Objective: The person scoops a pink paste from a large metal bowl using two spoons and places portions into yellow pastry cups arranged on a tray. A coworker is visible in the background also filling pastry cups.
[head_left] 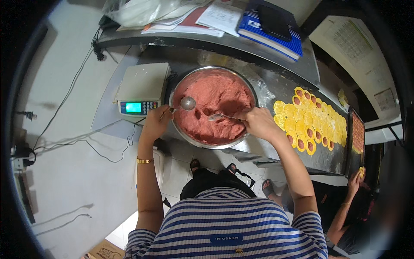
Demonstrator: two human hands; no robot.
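A large steel bowl of pink minced meat stands before me. My left hand is closed round the handle of a small round metal scoop, held over the left part of the meat. From the right, my right hand grips a metal spoon, whose bowl is down at the meat's surface near the middle. To the right, rows of round yellow wrappers lie overlapping on the dark worktop; several carry a lump of meat.
A digital scale with a lit display stands left of the bowl. Behind, a shelf holds papers, a blue book and a dark phone. At right, a co-worker's hand holds something yellow beside a filled tray. Cables run at left.
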